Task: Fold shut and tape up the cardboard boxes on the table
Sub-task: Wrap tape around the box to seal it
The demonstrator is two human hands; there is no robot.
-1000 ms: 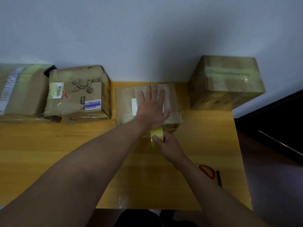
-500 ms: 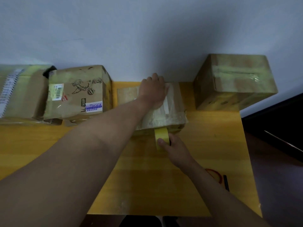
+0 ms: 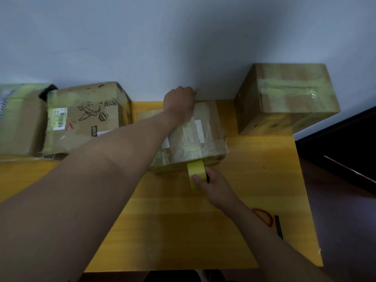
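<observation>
A yellow wooden surface [image 3: 254, 190] stands against a pale wall. Nearest, the right hand [image 3: 211, 187] pinches a yellow tape roll [image 3: 196, 173], thumb on its face, at the near side of the box [image 3: 203, 137]. A strip appears to run from the roll up over the box's near edge. To the right of that hand, near the surface's edge, lie red scissors [image 3: 264, 216] and a dark pen [image 3: 278, 226].

Beyond those fingers the box is low, creased brown cardboard, flaps shut, its top covered in glossy clear tape with a white label. At its far edge the left hand [image 3: 180, 100] is curled over the rim, gripping it.

This box looks partly sealed; cutting the strip is still to do. Left of the far hand sit a printed box [image 3: 85, 119] and another box [image 3: 18, 119], both shut. To the right, a taller box [image 3: 289, 98] already carries tape.
</observation>
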